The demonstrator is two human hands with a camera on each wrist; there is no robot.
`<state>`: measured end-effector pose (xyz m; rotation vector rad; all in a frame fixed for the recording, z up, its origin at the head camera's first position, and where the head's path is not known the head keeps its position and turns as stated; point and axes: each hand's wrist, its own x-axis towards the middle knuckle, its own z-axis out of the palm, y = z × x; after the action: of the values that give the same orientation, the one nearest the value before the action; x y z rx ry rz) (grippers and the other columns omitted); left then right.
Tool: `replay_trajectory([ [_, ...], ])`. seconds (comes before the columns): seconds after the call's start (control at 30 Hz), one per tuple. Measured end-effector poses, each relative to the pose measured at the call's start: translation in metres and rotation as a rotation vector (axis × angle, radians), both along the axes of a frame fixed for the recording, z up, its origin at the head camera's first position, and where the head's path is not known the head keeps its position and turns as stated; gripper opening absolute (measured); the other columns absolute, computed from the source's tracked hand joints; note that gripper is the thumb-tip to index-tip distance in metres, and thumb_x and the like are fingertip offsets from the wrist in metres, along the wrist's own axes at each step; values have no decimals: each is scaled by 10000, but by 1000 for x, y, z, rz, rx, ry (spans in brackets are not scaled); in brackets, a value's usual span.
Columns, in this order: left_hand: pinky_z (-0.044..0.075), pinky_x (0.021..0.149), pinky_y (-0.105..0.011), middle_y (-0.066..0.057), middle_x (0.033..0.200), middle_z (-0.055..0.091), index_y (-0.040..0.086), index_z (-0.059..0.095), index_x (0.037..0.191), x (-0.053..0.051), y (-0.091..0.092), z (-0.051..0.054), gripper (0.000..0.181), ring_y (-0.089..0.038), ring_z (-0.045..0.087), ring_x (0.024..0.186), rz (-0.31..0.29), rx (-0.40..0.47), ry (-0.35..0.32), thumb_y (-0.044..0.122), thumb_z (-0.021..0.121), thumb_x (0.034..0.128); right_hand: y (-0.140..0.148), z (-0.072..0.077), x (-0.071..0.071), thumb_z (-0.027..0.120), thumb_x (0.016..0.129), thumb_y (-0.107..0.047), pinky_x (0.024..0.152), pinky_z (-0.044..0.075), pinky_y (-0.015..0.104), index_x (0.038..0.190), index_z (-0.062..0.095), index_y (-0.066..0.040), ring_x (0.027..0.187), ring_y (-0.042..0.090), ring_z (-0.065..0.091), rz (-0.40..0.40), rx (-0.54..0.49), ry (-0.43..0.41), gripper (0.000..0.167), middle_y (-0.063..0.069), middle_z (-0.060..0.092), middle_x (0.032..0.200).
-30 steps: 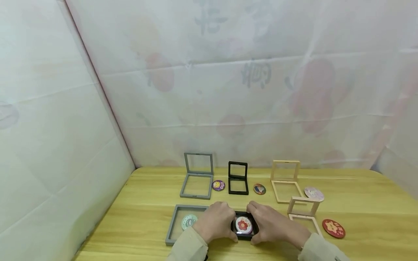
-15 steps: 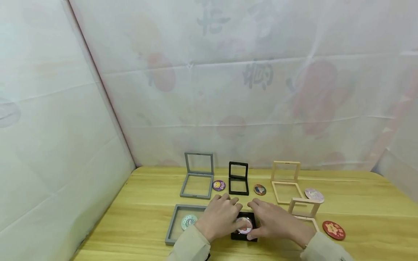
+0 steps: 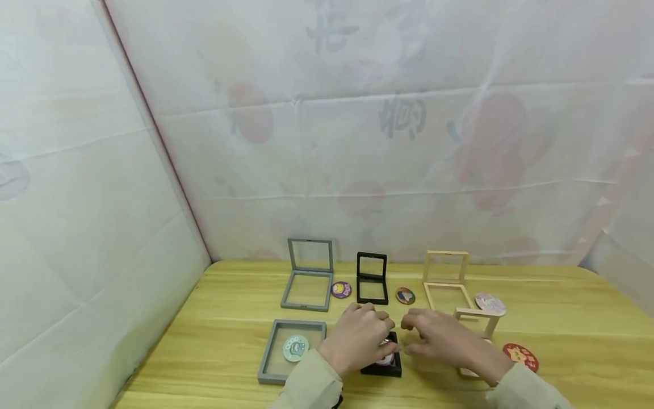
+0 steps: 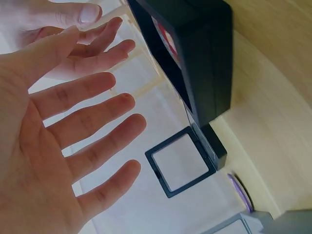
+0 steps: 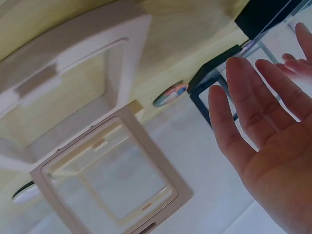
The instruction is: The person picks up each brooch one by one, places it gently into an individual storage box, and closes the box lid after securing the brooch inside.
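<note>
A small black display frame (image 3: 381, 371) lies flat on the table with a round badge (image 3: 386, 360) inside, partly covered by my left hand (image 3: 360, 338). Spread and relaxed, the left hand's fingers hover at the frame's left and top; in the left wrist view they stand apart from the black frame's side. To the right of that frame is my right hand (image 3: 441, 339), its fingers loosely extended and holding nothing. Behind the right hand stands an open beige frame (image 3: 480, 312), its lower half mostly hidden. A shut grey frame (image 3: 265, 358) holding a green badge (image 3: 296, 348) lies left.
Along the back stand three open frames: grey (image 3: 306, 273), black (image 3: 372, 278) and beige (image 3: 447, 252). Beside them lie a purple badge (image 3: 341, 289), a dark multicoloured badge (image 3: 405, 295) and a pale badge (image 3: 490, 304). A red badge (image 3: 520, 357) is at the right.
Both hands have let go of the black frame's sides. The left hand has shifted right, partly over the frame, and the right hand has drawn away to the right.
</note>
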<state>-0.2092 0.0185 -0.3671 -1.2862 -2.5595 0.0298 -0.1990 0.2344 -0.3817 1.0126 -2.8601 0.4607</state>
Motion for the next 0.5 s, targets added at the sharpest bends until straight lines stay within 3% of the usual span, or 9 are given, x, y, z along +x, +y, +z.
replay_trajectory([
  [0.23,528,820,-322,152,914,724,243,752,909,3,10,0,217,-78,640,861,-22,2,-16,449,700,955,13,1,4,837,837,-193,611,515,274,989,695,-62,742,101,607,-5,-55,-13,246,45,698,937],
  [0.5,527,786,-308,162,775,679,265,722,825,4,19,-3,250,-54,584,714,-19,-14,24,489,710,935,31,3,8,825,848,-145,591,498,267,978,704,-70,705,41,565,-48,-75,-23,193,15,696,911],
])
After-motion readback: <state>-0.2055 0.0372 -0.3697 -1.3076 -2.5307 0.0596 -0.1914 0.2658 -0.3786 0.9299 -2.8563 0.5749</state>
